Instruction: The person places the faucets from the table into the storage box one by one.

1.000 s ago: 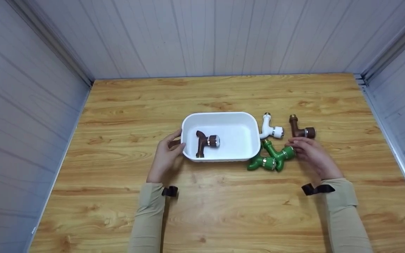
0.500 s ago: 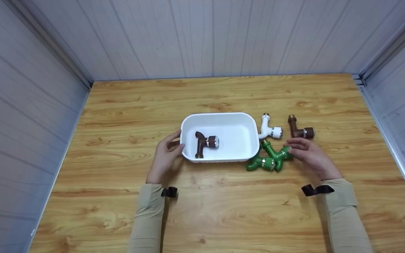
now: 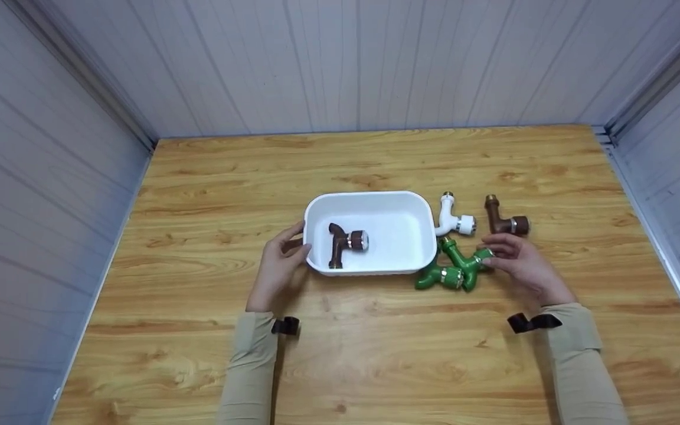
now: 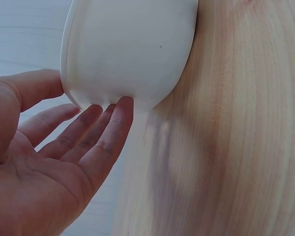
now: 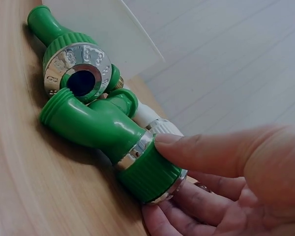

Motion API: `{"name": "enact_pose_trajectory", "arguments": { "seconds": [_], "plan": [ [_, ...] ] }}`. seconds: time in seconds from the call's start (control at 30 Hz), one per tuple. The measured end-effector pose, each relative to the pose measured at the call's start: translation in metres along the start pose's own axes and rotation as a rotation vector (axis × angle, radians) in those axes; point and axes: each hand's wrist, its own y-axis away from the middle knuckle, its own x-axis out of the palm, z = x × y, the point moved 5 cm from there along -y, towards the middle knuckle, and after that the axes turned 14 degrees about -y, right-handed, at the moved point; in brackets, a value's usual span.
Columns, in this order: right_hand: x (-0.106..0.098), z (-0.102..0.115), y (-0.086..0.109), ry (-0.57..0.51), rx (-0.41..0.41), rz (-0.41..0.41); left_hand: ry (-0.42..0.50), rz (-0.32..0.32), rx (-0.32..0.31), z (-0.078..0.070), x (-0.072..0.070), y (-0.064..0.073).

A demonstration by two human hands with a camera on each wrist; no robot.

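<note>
White tub [image 3: 396, 236], green taps [image 3: 468, 265], white tap [image 3: 447, 222], brown tap [image 3: 500, 225] on wood-grain table [image 3: 375, 354]

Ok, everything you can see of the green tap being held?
The green tap looks like glossy plastic: ribbed knob, silvery band, curved spout with threaded mouth, brass-coloured tip pointing forward. It is right of the white tub, close beside the other green tap. The right hand pinches its knob; any lift off the table is unclear.

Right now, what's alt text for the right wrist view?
A right hand grips the ribbed knob of a green tap above a wood-grain table. Beyond it are a second green tap and part of a white container; a white tap is partly hidden behind.
</note>
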Motion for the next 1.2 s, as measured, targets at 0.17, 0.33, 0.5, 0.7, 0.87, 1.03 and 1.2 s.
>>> {"name": "enact_pose_trajectory", "arguments": {
  "seconds": [0.17,0.33,0.5,0.7,0.87,1.03,1.2],
  "plan": [
    [-0.002,0.000,0.001,0.011,0.011,-0.015,0.022,0.037,0.002,-0.019,-0.001,0.006],
    [-0.005,0.002,0.003,0.010,0.009,-0.021,0.042,0.035,0.002,-0.027,-0.001,0.010],
    [-0.008,0.001,0.006,-0.006,0.034,-0.034,0.040,0.042,0.004,-0.028,-0.001,0.009],
    [-0.010,-0.001,0.007,-0.034,0.094,-0.058,0.016,0.038,0.010,-0.027,-0.001,0.008],
    [-0.010,-0.003,0.008,-0.023,0.130,-0.068,0.024,0.045,-0.008,-0.025,-0.001,0.010],
    [-0.011,-0.006,0.008,-0.083,0.104,-0.077,0.020,0.041,0.000,-0.024,-0.002,0.009],
    [-0.013,-0.008,0.009,-0.173,0.120,-0.073,-0.002,0.035,0.012,-0.015,-0.001,0.004]
  ]
}}
